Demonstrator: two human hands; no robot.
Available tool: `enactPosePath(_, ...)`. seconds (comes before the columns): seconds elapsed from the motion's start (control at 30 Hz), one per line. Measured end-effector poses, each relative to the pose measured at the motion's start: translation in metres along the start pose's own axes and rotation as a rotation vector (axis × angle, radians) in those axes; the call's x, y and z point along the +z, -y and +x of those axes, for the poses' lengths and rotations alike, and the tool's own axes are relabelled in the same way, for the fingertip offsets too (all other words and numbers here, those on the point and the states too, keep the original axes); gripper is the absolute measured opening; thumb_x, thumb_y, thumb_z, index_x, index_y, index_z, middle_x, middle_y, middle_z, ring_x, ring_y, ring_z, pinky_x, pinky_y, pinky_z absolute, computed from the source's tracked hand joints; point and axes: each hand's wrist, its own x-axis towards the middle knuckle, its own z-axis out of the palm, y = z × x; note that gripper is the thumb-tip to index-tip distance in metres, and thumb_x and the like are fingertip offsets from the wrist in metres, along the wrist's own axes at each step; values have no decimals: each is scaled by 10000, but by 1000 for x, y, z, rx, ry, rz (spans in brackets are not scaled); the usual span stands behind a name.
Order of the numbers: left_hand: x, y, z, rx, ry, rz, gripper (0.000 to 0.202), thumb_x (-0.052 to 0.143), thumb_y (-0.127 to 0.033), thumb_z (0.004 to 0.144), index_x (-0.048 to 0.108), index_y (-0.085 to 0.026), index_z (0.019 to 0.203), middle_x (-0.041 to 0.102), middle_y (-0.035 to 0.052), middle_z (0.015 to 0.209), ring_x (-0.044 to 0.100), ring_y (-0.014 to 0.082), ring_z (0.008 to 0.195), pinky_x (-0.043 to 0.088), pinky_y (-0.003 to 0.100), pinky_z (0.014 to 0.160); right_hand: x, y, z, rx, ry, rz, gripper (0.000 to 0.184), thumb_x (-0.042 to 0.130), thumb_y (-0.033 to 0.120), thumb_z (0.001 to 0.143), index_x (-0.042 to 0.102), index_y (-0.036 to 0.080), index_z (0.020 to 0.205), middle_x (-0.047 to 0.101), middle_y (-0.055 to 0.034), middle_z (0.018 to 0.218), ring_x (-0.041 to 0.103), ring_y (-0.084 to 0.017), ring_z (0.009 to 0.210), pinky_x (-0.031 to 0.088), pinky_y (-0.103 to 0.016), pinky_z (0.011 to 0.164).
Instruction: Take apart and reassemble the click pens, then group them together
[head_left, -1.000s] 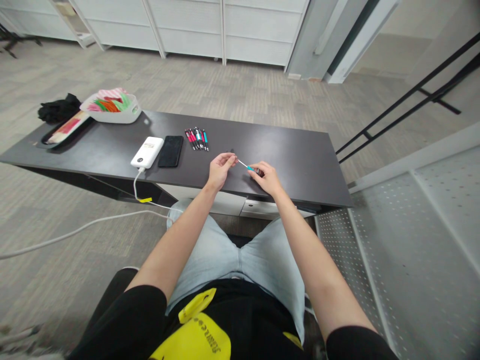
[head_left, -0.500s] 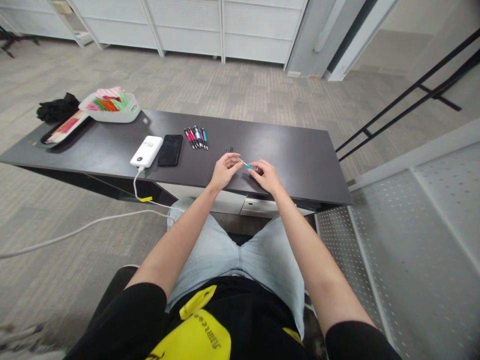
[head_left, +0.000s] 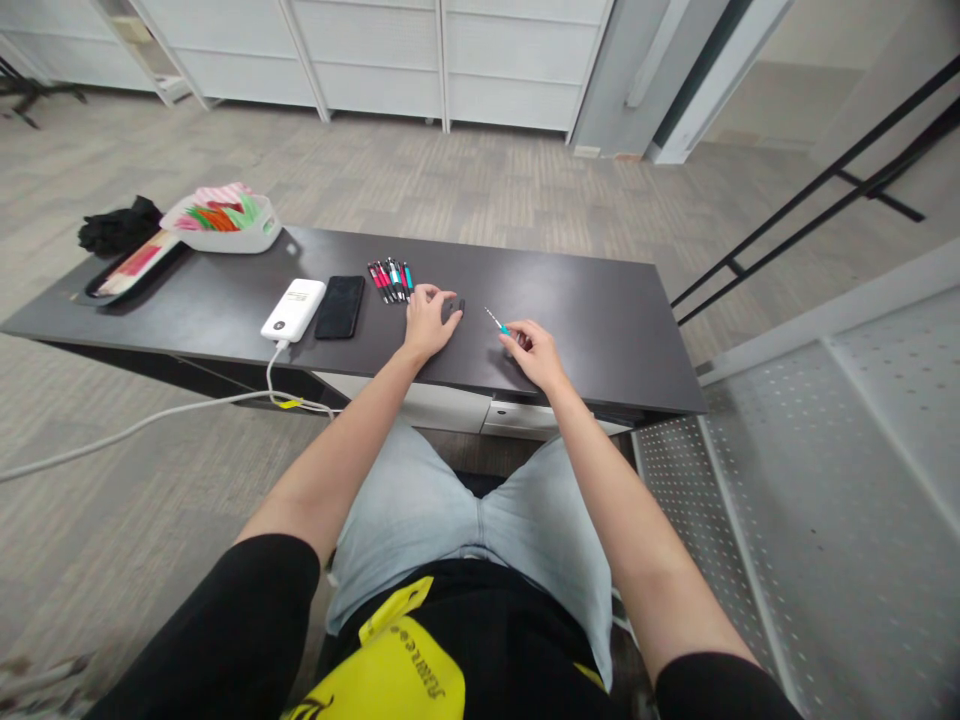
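My right hand (head_left: 534, 354) is closed around a teal pen (head_left: 504, 329), whose thin, pale inner part sticks out bare toward the upper left. My left hand (head_left: 429, 322) hovers over or rests on the desk, with thumb and fingers apart and nothing visible between them. Just beyond its fingertips lies a small black pen part (head_left: 461, 306); smaller dark bits beside it are too tiny to make out. Close behind the left hand is a row of pens (head_left: 390, 280) in pink, white and teal with black ends, partly hidden by the fingers.
Left of the pens, a black phone (head_left: 340, 307) lies beside a white power bank (head_left: 294, 310) with a white cable (head_left: 271, 375) hanging off the front edge. Farther left are a white basket (head_left: 259, 235) of colourful items, a dark tray (head_left: 112, 290) and black cloth (head_left: 120, 226).
My left hand has left the pen and moved left, toward the small black part. The right hand keeps hold of the pen in nearly the same spot.
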Motion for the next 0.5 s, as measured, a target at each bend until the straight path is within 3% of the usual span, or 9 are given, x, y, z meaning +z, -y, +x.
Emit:
enactPosePath(0.1, -1, -4, 14, 11, 133, 151, 540, 885, -389, 1043, 793, -234, 1552, 585, 242, 1704, 545, 503, 1595, 436, 636, 1336, 0, 1, 0, 9, -5, -6, 279, 837, 680, 983, 857, 403, 969, 776, -64, 926, 659, -317, 798, 602, -573, 848)
enactPosePath(0.23, -4, -9, 23, 36, 224, 216, 449, 869, -456, 1076, 837, -279, 1487, 593, 204, 1734, 500, 500, 1621, 402, 627, 1334, 0, 1, 0, 42, 12, -38, 421, 810, 810, 974, 863, 393, 977, 777, -77, 921, 658, -325, 805, 619, -581, 850)
enactPosePath(0.4, -6, -7, 19, 93, 132, 94, 475, 1005, -369, 962, 832, -255, 1390, 706, 192, 1608, 557, 480, 1573, 408, 618, 1333, 0, 0, 1, 37, 15, -37, 409, 799, 791, 988, 848, 385, 984, 767, -84, 937, 647, -327, 811, 608, -583, 871)
enactPosePath(0.5, 5, -3, 8, 74, 33, -238, 507, 993, -257, 913, 785, -260, 1375, 820, 115, 1295, 738, 357, 1273, 543, 512, 1188, -1, -1, 1, 43, 2, -53, 445, 786, 823, 990, 842, 382, 993, 771, -87, 946, 639, -324, 814, 601, -579, 881)
